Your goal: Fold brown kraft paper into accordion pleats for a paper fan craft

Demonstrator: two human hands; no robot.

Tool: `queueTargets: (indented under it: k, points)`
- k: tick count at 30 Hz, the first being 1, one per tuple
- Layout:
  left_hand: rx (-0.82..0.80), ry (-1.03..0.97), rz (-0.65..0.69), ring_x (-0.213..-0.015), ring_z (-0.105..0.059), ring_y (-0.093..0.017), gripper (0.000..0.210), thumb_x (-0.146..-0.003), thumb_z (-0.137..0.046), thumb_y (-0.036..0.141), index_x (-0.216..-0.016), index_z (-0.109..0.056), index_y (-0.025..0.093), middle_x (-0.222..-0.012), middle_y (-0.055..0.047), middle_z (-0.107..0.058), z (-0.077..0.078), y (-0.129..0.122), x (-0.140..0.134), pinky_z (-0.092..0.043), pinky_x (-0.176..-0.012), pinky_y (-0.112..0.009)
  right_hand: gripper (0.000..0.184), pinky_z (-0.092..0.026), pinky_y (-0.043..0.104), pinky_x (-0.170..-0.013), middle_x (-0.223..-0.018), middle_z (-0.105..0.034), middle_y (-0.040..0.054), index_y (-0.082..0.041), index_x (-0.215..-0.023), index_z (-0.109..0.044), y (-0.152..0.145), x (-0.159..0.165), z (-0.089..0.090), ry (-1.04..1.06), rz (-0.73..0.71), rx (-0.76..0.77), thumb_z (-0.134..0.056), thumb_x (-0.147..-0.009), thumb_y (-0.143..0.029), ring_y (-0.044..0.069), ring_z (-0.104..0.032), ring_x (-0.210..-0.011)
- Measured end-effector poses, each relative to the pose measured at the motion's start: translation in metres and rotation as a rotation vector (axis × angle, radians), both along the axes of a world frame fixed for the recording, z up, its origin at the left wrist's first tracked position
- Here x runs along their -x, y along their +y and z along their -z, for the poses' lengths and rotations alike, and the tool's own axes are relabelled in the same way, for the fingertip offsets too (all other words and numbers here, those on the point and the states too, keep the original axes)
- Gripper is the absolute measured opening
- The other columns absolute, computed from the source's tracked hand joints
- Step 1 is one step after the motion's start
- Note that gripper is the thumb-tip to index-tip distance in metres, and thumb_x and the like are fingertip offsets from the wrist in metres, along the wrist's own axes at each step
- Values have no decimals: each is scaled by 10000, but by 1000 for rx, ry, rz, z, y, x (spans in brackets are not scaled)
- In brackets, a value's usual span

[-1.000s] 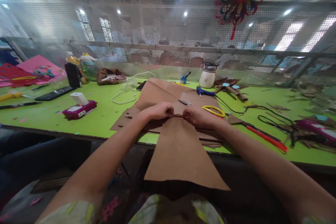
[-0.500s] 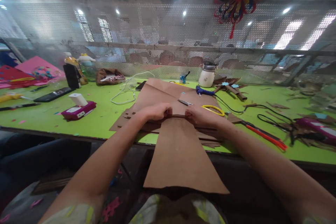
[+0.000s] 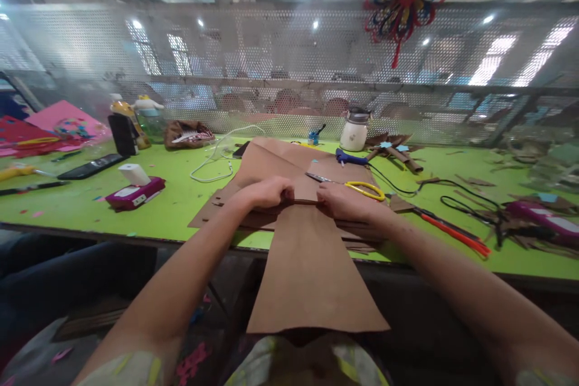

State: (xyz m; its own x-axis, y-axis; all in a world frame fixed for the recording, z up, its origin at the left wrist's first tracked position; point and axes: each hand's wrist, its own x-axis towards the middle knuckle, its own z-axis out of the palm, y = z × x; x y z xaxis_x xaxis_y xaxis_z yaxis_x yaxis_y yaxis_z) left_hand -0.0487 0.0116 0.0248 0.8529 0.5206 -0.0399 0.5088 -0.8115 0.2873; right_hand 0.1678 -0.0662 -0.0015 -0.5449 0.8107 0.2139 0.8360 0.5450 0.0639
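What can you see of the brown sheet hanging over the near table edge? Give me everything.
The brown sheet is plain and matte, looking like stiff paper or thin card. It is narrow at its far end and flares to a wide, slightly wavy near edge, which hangs past the green table toward the person. A darker line, apparently a fold, crosses the far end. There the left hand and right hand touch opposite corners, fingers curled; pinching or pressing is unclear.
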Motion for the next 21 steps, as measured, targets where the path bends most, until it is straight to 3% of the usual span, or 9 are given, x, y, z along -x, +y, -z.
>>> queueTargets:
  k: [5,10,13,17,21]
  points:
    - [23,-86,16,-655,-498,-121,160,-700,-509,205,-778,-625,129,-726,-13,-610,1,2,-2,-333,-574,-208,109,-288,260,-596,-813,-564,69,-154,-774,-552,-5,7,0,-68,39,-95,-467,-811,-210,153,-486,-693]
    - [128,-247,-48,-559,-391,-101,450,-843,-350,458,-641,-567,120,-587,9,-486,3,7,-6,-277,-529,-222,108,-319,278,-650,-837,-551,87,-138,-811,-554,-12,16,-7,-58,33,-191,-450,-821,-164,173,-476,-740]
    - [222,-263,-77,-570,-385,-103,455,-829,-382,492,-658,-566,113,-606,5,-485,1,5,-4,-284,-534,-224,94,-320,319,-741,-872,-540,107,-129,-837,-551,-15,21,-11,-76,9,-292,-466,-797,-140,212,-456,-825]
    - [365,-282,20,-715,-460,-129,404,-843,-395,464,-863,-616,127,-800,-18,-582,-3,1,-1,-347,-663,-228,96,-304,351,-775,-850,-531,110,-127,-800,-553,-15,23,-10,-102,30,-390,-457,-801,-126,226,-423,-824]
    - [435,-271,106,-724,-452,-121,374,-851,-403,436,-880,-601,119,-826,-23,-571,-6,-4,1,-355,-705,-239,137,-311,337,-745,-836,-527,104,-130,-762,-554,-12,23,-8,-94,65,-441,-434,-825,-111,218,-407,-797]
